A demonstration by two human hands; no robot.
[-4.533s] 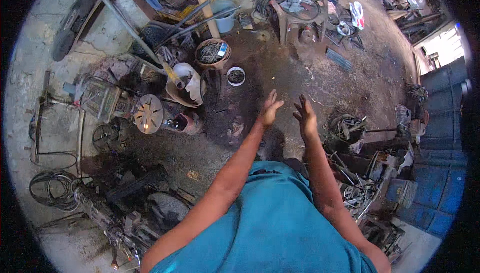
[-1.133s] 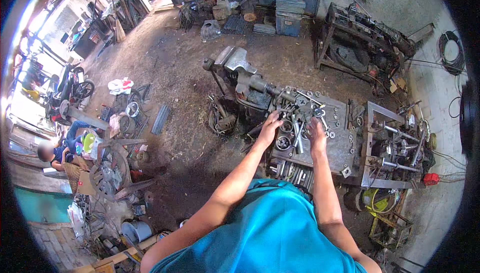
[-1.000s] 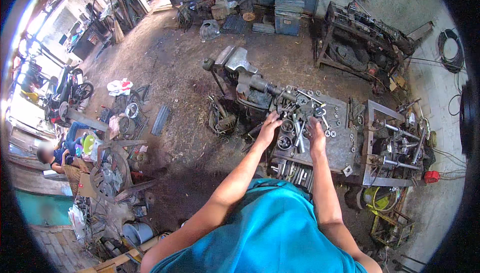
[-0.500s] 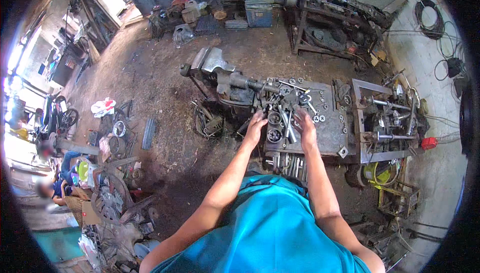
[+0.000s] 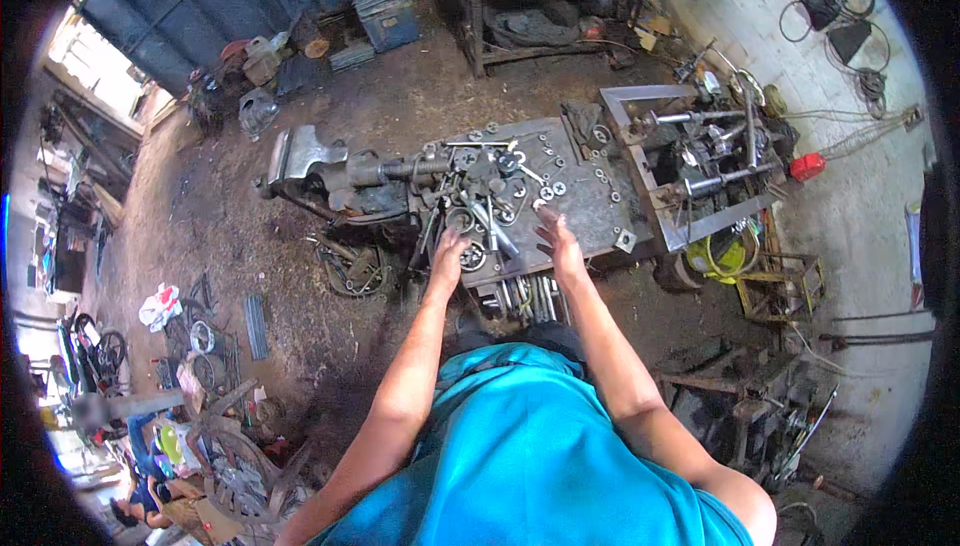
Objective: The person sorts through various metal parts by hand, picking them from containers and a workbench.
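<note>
Left hand (image 5: 449, 256), near-left corner of bench (image 5: 592, 221); right hand (image 5: 563, 244), near edge; both loosely spread, empty. Metal parts (image 5: 503, 238) lie between.

No lettering, number or sign can be read. Any print on the red-and-white bag (image 5: 160, 308), well left of the left hand (image 5: 449, 258), or on the metal parts (image 5: 503, 239) between it and the right hand (image 5: 562, 244), is too small to tell.

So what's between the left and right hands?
Between the left hand and right hand, the head view shows a round metal piece, then slanting silver rods, on the cluttered benchtop.
</note>
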